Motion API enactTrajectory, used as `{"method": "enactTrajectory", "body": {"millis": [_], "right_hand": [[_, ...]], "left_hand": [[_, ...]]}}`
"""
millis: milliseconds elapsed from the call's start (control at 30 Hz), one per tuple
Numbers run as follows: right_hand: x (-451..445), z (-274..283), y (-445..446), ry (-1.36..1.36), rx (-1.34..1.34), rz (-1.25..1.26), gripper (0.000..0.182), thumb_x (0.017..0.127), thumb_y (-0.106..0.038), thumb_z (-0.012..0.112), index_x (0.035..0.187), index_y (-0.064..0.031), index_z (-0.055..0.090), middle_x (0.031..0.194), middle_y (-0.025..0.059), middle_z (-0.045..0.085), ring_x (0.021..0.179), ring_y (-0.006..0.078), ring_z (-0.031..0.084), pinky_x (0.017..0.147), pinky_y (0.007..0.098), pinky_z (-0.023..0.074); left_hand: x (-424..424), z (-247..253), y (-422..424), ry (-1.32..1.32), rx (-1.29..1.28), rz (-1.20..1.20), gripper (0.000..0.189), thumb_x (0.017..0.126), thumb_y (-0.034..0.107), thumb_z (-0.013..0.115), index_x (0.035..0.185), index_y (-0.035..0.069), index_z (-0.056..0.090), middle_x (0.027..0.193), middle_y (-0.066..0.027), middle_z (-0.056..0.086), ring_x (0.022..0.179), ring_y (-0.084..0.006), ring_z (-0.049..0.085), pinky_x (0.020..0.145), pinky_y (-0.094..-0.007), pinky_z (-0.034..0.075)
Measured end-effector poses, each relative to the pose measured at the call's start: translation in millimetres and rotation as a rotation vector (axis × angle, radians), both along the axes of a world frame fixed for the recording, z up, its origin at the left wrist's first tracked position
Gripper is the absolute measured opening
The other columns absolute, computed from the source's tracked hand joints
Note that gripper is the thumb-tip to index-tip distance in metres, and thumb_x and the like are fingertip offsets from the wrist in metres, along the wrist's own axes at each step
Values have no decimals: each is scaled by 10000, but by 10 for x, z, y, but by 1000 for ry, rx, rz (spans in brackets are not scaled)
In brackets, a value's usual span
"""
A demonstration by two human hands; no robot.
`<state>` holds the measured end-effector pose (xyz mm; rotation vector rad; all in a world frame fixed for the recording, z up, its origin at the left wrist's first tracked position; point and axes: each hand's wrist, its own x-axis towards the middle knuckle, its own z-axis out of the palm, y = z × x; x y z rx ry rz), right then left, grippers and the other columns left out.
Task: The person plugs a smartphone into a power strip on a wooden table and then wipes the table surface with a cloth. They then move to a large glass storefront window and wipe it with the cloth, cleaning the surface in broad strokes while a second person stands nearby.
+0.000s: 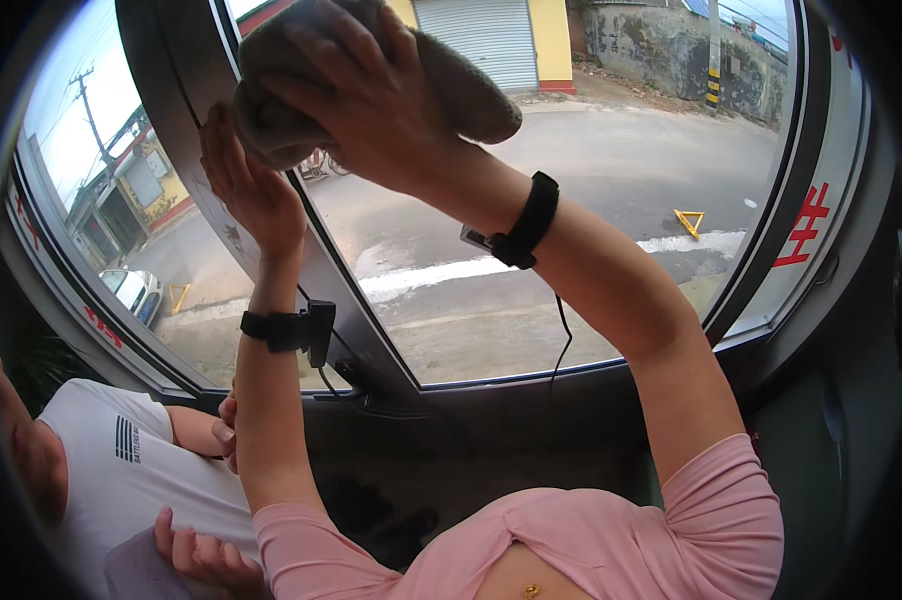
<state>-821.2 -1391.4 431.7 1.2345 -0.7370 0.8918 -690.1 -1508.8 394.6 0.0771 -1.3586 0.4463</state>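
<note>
My right hand (380,97) lies over a grey-brown cloth (475,94), pressing its folded bulk up near the glass door's metal frame. One end of the cloth hangs out to the right, in front of the glass pane (451,217). Just below and left of it, my left hand (252,184) is raised with fingers extended against the brushed metal door stile (218,202). Its fingertips are beside the cloth's left edge; whether they touch it I cannot tell. Each wrist wears a black strap, the left strap (275,330) and the right strap (530,225), both with small devices.
At the lower left stands a person in a white T-shirt (121,465), close to my left arm, with a greyish-purple object (147,562) by one hand. A thin cable (565,330) hangs below my right forearm. Beyond the glass are a road, yellow parking barriers (689,223) and a parked car (132,291).
</note>
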Motion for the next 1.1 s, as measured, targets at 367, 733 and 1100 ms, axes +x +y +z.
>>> {"method": "enactTrajectory", "body": {"millis": [367,733,1100], "right_hand": [[-19,-1713,487,115,509,-199,371,880,-294,626,1250,-320,624,1512,0,435,1450,228,333,1160,516,284],[-1104,-1336,1505,46,395,-162,335,861,-243,638,1182,-326,684,1473,21,497,1382,265,452,1162,532,303],[-2845,-1109,2980,-504,-131,-29,480,877,-181,716,1289,19,569,1333,178,580,1226,288,568,1073,361,394]], "left_hand": [[37,-29,75,-20,40,66,428,1010,133,393,1410,15,490,1472,-185,473,1364,-367,427,1144,-452,300],[22,-51,53,-26,21,148,479,1009,233,441,1454,55,432,1512,-165,430,1391,-369,395,1165,-466,277],[-9,-35,64,0,-6,135,475,988,216,465,1431,44,455,1481,-172,467,1370,-372,427,1152,-467,300]]}}
